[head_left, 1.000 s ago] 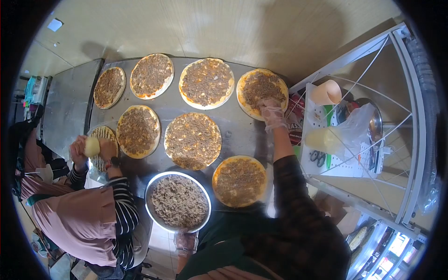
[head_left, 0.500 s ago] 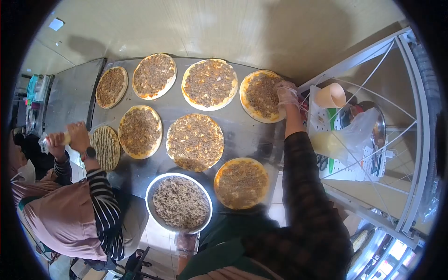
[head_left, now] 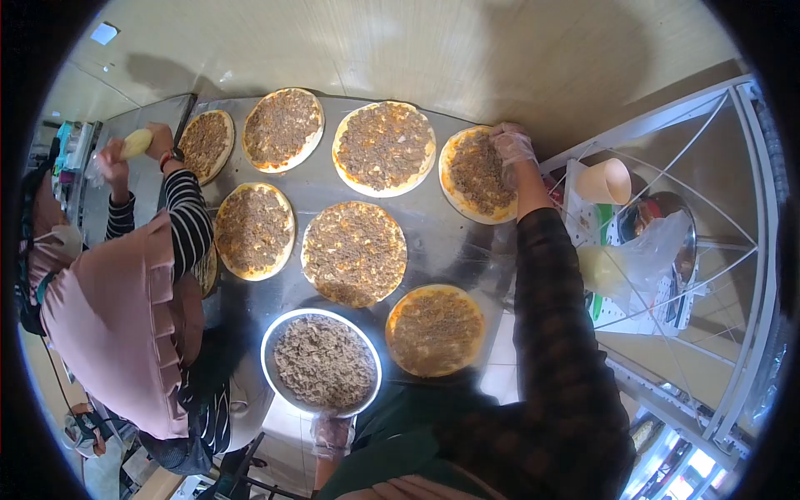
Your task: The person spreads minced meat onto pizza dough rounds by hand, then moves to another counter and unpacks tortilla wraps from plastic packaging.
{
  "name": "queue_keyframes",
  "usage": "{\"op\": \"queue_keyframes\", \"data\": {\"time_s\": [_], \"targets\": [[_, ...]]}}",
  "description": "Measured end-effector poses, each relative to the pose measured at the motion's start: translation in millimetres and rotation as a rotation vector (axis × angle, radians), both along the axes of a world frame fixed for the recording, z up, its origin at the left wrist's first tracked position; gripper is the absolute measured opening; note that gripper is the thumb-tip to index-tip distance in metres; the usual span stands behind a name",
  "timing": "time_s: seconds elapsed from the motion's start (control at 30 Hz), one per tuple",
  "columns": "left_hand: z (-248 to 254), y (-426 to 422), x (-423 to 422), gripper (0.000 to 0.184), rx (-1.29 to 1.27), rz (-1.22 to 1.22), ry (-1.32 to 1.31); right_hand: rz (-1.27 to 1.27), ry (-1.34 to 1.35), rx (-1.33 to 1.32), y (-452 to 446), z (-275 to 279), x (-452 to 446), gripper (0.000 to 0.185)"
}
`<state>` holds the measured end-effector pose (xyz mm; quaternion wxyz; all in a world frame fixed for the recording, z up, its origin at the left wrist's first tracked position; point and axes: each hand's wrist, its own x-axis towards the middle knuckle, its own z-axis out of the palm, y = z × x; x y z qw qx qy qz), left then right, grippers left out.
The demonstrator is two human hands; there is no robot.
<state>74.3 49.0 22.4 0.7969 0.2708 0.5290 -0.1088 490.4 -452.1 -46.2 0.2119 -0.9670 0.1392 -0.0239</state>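
Observation:
My left hand (head_left: 333,435), in a clear glove, holds the near rim of a round metal bowl (head_left: 377,367) filled with crumbled brown meat. My right hand (head_left: 512,146), also in a clear glove, is on the upper right edge of a round flatbread (head_left: 473,177) topped with meat. Its fingers are bent down against the topping, and whether anything is between them is hidden. A darker topped round (head_left: 435,330) lies right of the bowl, and another topped round (head_left: 354,253) sits beyond it.
Several more topped rounds lie on the metal table (head_left: 433,242). At the left a co-worker (head_left: 117,317) holds a pale filled bag (head_left: 137,143) over the table. A white wire rack (head_left: 742,208) at the right has a paper cup (head_left: 604,182) and a plastic bag (head_left: 658,246).
My right hand has moved from the near right part of the flatbread to its upper right edge. The co-worker has leaned forward, bringing the bag toward the far left round. My left hand stays at the bowl.

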Motion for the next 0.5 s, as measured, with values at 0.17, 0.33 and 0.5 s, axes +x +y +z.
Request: {"op": "queue_keyframes", "data": {"time_s": [0.17,0.33,0.5], "targets": [[-5.0,4.8,-5.8,0.055,0.026,-0.011,0.023,0.134,-0.088,0.096,9.9,-9.4,13.1,0.022],[0.6,1.1,-1.0,0.051,-0.002,-0.054,-0.033,0.170,0.121,-0.350,35.4,-28.0,14.4,0.027],[4.6,-1.4,1.0,0.049,0.017,-0.011,-0.028,0.077,0.228,-0.019,73.5,35.0,-15.0,0.029]]}}
